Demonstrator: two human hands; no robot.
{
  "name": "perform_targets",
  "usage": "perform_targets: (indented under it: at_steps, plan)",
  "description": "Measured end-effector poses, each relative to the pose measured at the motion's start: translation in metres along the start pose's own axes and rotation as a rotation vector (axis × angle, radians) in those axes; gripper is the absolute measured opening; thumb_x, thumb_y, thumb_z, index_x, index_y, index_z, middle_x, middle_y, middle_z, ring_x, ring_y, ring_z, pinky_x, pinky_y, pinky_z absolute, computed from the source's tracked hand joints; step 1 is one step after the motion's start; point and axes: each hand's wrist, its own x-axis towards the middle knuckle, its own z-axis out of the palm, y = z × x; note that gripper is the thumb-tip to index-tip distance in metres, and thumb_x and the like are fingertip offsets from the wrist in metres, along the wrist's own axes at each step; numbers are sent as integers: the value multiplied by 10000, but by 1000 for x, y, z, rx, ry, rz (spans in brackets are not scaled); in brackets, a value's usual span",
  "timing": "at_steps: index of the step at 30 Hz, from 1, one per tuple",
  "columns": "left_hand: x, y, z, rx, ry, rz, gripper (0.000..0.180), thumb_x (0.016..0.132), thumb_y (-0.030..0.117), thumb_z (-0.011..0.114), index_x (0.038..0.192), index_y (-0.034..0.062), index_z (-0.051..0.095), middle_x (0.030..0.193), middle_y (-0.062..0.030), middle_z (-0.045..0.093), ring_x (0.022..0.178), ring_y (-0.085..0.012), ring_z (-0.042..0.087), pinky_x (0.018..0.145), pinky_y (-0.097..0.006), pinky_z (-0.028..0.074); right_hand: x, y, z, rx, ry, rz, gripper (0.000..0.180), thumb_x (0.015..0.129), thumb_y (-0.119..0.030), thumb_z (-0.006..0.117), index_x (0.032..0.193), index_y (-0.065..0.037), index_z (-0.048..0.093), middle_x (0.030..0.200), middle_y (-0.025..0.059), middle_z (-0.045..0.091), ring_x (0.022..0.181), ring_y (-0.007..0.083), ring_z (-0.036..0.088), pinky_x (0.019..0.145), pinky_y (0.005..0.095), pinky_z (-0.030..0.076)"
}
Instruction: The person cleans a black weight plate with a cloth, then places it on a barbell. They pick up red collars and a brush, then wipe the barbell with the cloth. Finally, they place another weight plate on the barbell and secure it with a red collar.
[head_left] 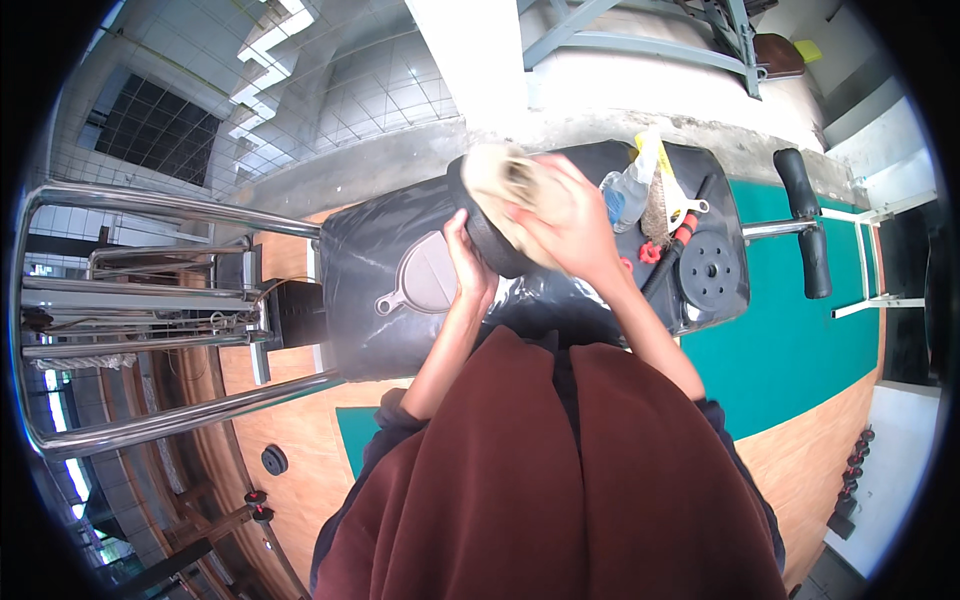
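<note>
A thick black disc, which looks like a weight plate (488, 232), is held up on edge over the black padded bench (375, 235). My left hand (472, 262) grips its lower left side, with the thumb on the near face. A pale beige cloth (497, 178), blurred and with a darker patch, lies against the disc's upper right side. My right hand (572, 218) is closed on this cloth and presses it to the disc. Below and left of my left hand, a grey round plate with a ringed handle (430, 275) lies flat on the bench.
At the bench's right end lie a black weight plate with holes (711, 268), a black-and-orange bar (684, 232), red collars (650, 252) and a clear plastic bottle (628, 198). A chrome frame (180, 195) stands left; padded rollers (803, 225) stand right over a green mat (800, 345).
</note>
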Motion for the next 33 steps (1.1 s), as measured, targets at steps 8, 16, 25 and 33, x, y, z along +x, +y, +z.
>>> perform_targets:
  at_steps: [8,16,25,33]
  plan:
    - [4,7,-2,-541,-825,55,797,793,721,345,1166,38,520,1156,-122,562,1021,-306,560,865,-425,458,-26,-20,25,-516,-248,-416,438,556,-138,711,985,-172,632,1115,31,517,927,261,491,732,360,486]
    - [-2,21,19,-189,158,301,590,840,564,432,1163,79,531,1165,-87,551,1026,-262,540,917,-386,417,-79,32,16,-371,-66,-356,274,575,-110,703,832,-133,610,1119,42,506,947,277,495,751,379,462]
    - [-29,21,10,-331,51,164,751,836,650,268,1285,68,425,1179,-154,526,1045,-287,523,957,-417,388,-47,82,7,758,324,479,224,862,-164,544,1015,-4,577,980,46,605,908,120,552,834,268,417]
    - [-31,13,-56,50,-410,114,686,829,537,381,1286,27,413,1217,-158,525,1098,-283,517,950,-393,401,7,65,-33,809,35,778,332,790,-216,603,1042,-2,585,964,86,627,864,145,604,778,259,468]
